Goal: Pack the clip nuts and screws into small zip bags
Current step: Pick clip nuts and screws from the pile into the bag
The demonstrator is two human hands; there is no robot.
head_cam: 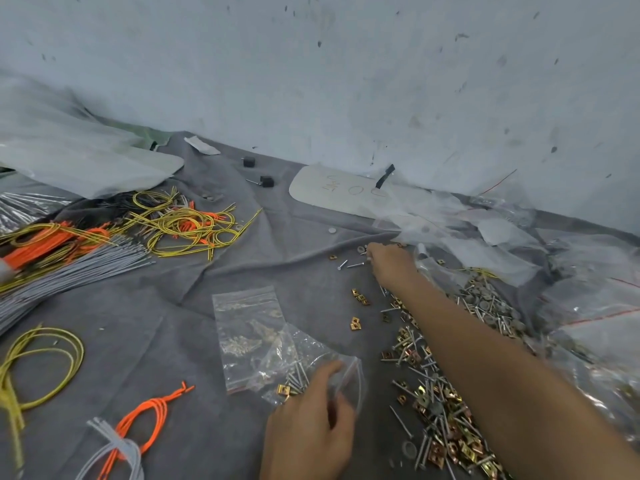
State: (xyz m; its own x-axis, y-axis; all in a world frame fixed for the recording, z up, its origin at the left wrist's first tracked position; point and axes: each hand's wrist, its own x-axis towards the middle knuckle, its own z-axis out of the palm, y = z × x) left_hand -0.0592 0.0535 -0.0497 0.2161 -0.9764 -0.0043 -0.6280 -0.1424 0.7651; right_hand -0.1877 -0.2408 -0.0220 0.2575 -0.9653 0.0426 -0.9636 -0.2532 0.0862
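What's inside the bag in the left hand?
Some screws and at least one clip nut show through the bag. The left hand covers part of it, so the full count is hidden.

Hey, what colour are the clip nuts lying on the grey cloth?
Gold, a shiny brass tone: clip nuts, clearest in the head view.

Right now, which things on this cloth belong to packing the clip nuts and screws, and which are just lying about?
Job: zip bag in the left hand; second zip bag beside it; heap of clip nuts and screws; loose screws by the right hand.
Lying about: yellow wire loops; orange cords; grey cables; two black blocks; white card.
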